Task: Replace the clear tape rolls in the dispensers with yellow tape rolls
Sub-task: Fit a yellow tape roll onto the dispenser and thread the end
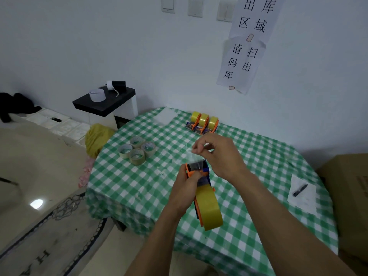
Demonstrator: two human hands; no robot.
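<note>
The yellow tape roll (209,209) fills the dispenser (196,172) clamped in the left hand (184,191). The right hand (218,154) pinches the tape end (196,159), likely flimsy and sticky.

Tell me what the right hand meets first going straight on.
Probably nothing near: the right hand, pinching the clear tape end, points far-left over the green checked tablecloth, passing between the four loose clear tape rolls and the three orange dispensers holding yellow rolls. Depth uncertain.

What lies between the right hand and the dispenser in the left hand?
Seen in the head view: a short strip of tape, pinched by the right hand and running down to the dispenser. Nothing else.
</note>
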